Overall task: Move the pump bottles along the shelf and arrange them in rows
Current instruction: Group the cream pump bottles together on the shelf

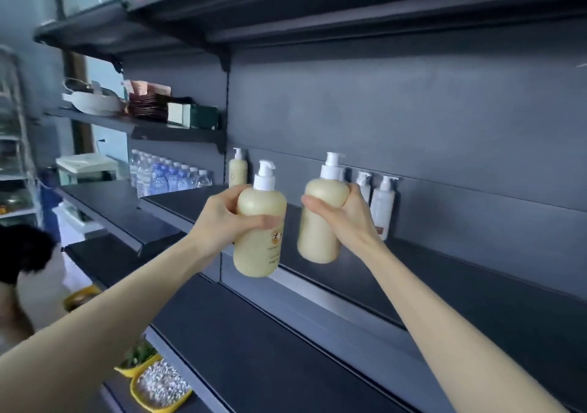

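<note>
Both forearms reach up from the bottom corners of the head view, bare. Left hand (222, 219) is wrapped around a cream pump bottle (259, 234), thumb across the front, printed label facing the camera, white pump head pointing right. Right hand (346, 219) grips a second cream pump bottle (320, 222) around its upper body, thumb on the near side, no label visible from here. Both bottles are held in the air, roughly upright with a slight tilt, side by side but apart, in front of the dark grey shelf (476, 285). Just behind the right hand, white pump bottles (382, 206) stand on that shelf against the back panel; how many I cannot tell, the hand hides part of the group. Another cream pump bottle (238, 169) stands at the shelf's left end by the upright post, partly hidden by the left hand's bottle. Left bay: pack of water bottles (168, 174) on the shelf at the same level, boxes and a white bowl one level up. Lower left, yellow trays (158, 387) with small loose items.
</note>
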A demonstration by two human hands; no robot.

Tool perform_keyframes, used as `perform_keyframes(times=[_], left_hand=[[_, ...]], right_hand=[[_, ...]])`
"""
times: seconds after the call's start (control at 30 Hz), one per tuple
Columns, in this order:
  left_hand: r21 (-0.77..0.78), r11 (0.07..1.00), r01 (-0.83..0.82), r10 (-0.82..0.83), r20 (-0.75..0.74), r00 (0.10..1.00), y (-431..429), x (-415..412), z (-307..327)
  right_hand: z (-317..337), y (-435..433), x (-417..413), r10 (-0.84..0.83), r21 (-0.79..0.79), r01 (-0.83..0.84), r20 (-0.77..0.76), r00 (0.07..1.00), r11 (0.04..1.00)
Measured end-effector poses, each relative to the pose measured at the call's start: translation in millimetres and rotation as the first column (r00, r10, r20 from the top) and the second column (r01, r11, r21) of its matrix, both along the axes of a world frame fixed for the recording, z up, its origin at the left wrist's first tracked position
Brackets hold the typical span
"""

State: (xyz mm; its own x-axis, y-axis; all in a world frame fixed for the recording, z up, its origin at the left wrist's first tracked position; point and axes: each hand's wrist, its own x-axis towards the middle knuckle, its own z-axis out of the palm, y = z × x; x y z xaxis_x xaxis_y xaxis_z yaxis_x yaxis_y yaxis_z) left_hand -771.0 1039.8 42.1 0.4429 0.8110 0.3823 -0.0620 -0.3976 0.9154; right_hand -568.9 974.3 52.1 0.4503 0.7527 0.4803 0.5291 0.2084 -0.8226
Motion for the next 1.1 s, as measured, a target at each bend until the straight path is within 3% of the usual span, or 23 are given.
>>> perform_keyframes(times=[0.23, 0.43, 0.77, 1.1], left_hand=[[0.011, 0.998, -0.064, 0.064, -0.059, 0.996, 133.9, -8.1, -1.9], [0.007, 1.000, -0.021, 0.022, -0.119, 0.993, 240.5, -14.0, 0.1], [0.021, 0.979, 0.204, -0.196, -0.200, 0.960, 419.0, -4.3, -18.0], [0.002, 0.907, 0.421, -0.409, -0.240, 0.881, 523.5, 42.8, -18.8]], right_hand=[[-8.4, 136.8, -9.2, 0.062, -0.037, -0.063, -0.022, 0.998, 0.997], [-11.0, 232.7, -16.3, 0.042, -0.085, -0.043, -0.015, 0.999, 0.995], [-31.5, 359.4, -27.3, -0.142, -0.119, 0.131, -0.088, 0.986, 0.984], [-37.8, 414.7, -28.6, -0.340, -0.153, 0.329, -0.057, 0.939, 0.932]])
